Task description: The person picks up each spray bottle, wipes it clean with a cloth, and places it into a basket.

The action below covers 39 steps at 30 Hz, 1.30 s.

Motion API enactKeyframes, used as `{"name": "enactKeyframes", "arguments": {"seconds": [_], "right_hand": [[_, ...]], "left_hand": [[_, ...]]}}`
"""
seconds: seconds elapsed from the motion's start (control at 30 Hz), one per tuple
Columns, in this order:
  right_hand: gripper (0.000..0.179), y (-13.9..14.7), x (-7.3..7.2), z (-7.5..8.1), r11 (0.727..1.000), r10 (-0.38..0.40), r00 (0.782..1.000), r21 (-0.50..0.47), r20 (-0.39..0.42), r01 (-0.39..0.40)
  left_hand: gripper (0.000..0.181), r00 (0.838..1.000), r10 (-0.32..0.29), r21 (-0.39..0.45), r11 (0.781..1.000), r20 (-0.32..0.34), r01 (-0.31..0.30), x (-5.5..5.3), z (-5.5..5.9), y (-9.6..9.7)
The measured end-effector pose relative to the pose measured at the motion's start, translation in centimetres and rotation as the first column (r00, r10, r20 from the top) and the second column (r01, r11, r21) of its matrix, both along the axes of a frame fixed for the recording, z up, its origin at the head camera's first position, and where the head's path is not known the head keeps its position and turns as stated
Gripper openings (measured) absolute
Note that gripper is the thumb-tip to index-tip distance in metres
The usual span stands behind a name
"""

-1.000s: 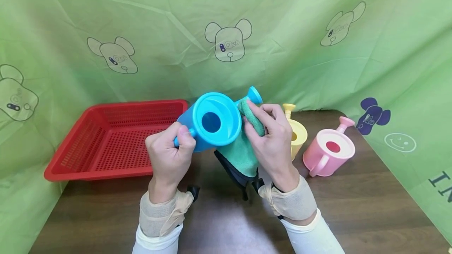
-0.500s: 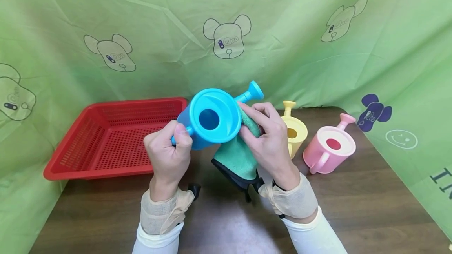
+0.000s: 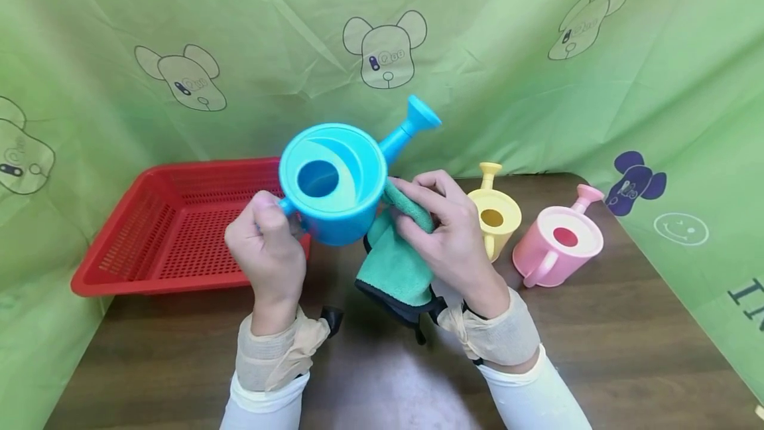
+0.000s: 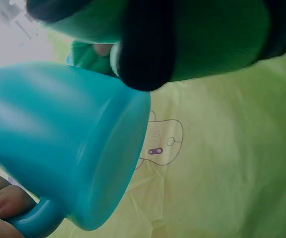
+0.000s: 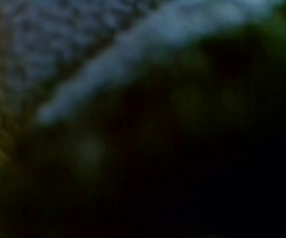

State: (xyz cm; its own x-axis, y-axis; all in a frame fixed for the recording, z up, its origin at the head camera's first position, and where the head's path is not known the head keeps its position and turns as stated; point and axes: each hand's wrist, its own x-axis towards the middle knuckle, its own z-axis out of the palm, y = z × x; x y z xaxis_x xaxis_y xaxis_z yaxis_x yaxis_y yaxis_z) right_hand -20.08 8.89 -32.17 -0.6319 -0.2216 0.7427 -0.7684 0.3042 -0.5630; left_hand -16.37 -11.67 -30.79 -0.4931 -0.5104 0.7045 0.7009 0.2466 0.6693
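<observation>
My left hand (image 3: 268, 251) grips a blue watering can (image 3: 343, 221) by its handle, holding it above the table with the spout pointing up and to the right. In the left wrist view the blue can (image 4: 58, 129) shows its side and base, and curled fingers (image 4: 11, 201) wrap the handle. A green cloth (image 3: 396, 261) with a dark edge is pinched in my right hand (image 3: 450, 237), bunched at the can's right side below the spout. The lower part of the cloth hangs down. The right wrist view is dark and blurred by something close to the lens.
On the left of the table (image 3: 597, 350) lies a red perforated basket (image 3: 161, 284). To the right stand a yellow watering can (image 3: 504, 214) and a pink watering can (image 3: 555, 251). A green printed curtain (image 3: 286, 52) hangs behind and at the sides.
The blue watering can has moved up and left with my left hand, its spout now higher. My right hand with the cloth has shifted slightly left, from the spout's base down to the can's side.
</observation>
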Motion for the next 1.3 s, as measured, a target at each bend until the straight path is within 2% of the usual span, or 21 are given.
{"name": "enactKeyframes", "arguments": {"seconds": [0.13, 0.27, 0.43, 0.77, 0.93, 1.3], "right_hand": [[0.036, 0.1, -0.1, -0.3, 0.998, 0.025, 1.0, 0.051, -0.016, -0.024], [0.036, 0.3, -0.3, -0.3, 0.996, 0.023, 0.999, 0.086, -0.027, -0.021], [0.037, 0.5, -0.3, -0.3, 0.993, 0.024, 1.0, 0.114, -0.02, -0.021], [0.036, 0.6, -0.3, -0.1, 0.987, 0.05, 0.998, 0.154, -0.027, -0.045], [0.037, 0.4, -0.2, -0.1, 0.987, 0.068, 0.996, 0.151, -0.057, -0.058], [0.038, -1.0, 0.6, -0.5, 0.971, 0.169, 0.982, 0.186, -0.089, -0.15]], "left_hand": [[0.052, 0.994, -0.09, 0.102, 0.99, -0.057, 0.096, 0.0, 0.0, -0.4], [0.052, 0.987, -0.13, 0.14, 0.98, -0.096, 0.143, -0.2, 0.0, -0.6], [0.051, 0.977, -0.166, 0.219, 0.957, -0.134, 0.193, -0.2, 0.3, -0.6], [0.053, 0.984, -0.144, 0.313, 0.935, -0.102, 0.169, -0.3, 0.8, 0.0], [0.053, 0.985, -0.143, 0.355, 0.92, -0.093, 0.167, -0.4, 1.0, 0.4], [0.048, 0.984, -0.152, 0.362, 0.916, -0.089, 0.174, -0.4, 0.7, 1.2]]}}
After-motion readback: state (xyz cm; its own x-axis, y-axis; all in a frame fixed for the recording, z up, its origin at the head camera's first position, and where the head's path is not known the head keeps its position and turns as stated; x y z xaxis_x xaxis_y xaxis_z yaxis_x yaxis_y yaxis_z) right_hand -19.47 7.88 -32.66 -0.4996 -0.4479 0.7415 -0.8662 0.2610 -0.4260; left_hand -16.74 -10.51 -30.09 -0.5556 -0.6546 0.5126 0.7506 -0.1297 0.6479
